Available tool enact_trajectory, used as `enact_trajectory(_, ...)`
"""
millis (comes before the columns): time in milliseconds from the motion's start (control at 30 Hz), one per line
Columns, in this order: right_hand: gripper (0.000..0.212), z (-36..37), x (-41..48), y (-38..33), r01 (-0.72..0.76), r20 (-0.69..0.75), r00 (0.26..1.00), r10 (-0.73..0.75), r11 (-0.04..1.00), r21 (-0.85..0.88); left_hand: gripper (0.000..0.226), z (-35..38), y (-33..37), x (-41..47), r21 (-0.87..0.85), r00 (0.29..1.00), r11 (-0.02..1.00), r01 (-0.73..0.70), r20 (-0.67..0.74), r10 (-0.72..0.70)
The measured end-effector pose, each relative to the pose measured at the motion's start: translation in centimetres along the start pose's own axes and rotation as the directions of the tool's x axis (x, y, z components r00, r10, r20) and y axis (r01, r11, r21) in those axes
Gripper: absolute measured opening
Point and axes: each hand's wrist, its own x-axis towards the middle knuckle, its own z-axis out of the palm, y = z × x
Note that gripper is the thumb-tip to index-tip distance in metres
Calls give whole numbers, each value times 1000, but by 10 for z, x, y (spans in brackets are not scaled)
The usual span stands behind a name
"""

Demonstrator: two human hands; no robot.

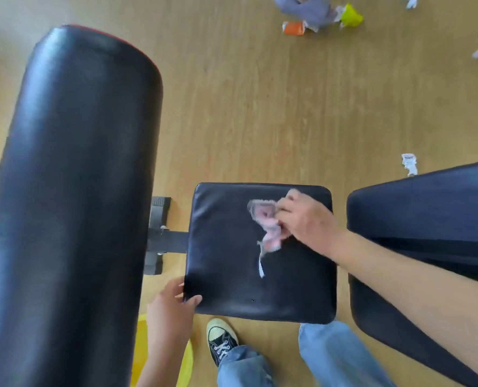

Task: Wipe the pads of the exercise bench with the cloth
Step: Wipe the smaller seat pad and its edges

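The bench's square black seat pad (pixel 232 275) lies in the lower middle of the head view. My right hand (pixel 304 219) presses a crumpled pink and white cloth (pixel 268 227) onto the pad's upper right part; the cloth is blurred. My left hand (pixel 173 305) grips the pad's near left corner, thumb on top. A large black roller pad (pixel 73 191) fills the left side. The long black back pad (pixel 422 219) runs off to the right, partly under my right forearm.
A black metal bar and bracket (pixel 162 236) join the seat pad to the roller. My jeans and a black sneaker (pixel 221 342) stand just below the seat pad. A yellow object (pixel 142 353) sits bottom left. Paper scraps (pixel 409 163) and coloured litter (pixel 321 15) lie on the wooden floor.
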Motion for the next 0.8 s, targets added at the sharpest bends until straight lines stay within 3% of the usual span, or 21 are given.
enact_trajectory(33,16,3,1,15,-259,-67,963,261,965,35,39,3,-2,2,9,1000,1000,-21,-10,21)
enact_trajectory(100,7,6,-2,15,-665,-130,708,694,717,207,40,6,-6,5,22,998,999,-47,-30,48)
enact_trajectory(133,6,7,-1,0,-740,-137,599,789,610,283,40,7,-7,5,23,998,998,-57,-32,58)
enact_trajectory(167,7,10,0,-23,-755,-141,548,824,561,341,41,8,-9,5,20,998,998,-63,-30,64)
enact_trajectory(200,10,13,1,-52,-721,-154,565,811,575,386,41,8,-9,7,6,998,998,-66,-25,66)
enact_trajectory(233,16,15,2,-84,-642,-155,651,743,647,411,40,7,-9,8,-8,998,998,-65,-17,64)
enact_trajectory(300,26,13,-1,-147,-391,-98,879,467,822,414,32,6,-11,11,-8,997,997,-82,-13,82)
enact_trajectory(367,33,12,-9,-178,-194,-58,972,229,914,357,26,7,-12,12,-6,994,994,-109,-23,108)
enact_trajectory(500,38,16,-12,-174,-198,-3,977,213,915,351,18,10,-15,13,9,984,986,-165,-67,166)
enact_trajectory(667,31,20,-12,-167,-170,-94,975,202,946,277,24,12,-15,14,56,985,987,-152,-76,156)
enact_trajectory(733,28,16,-20,-136,-302,-123,931,343,915,266,29,13,-14,11,51,983,986,-157,-89,161)
enact_trajectory(800,20,14,-31,-103,-539,-124,799,588,793,284,32,15,-17,14,60,985,988,-143,-85,147)
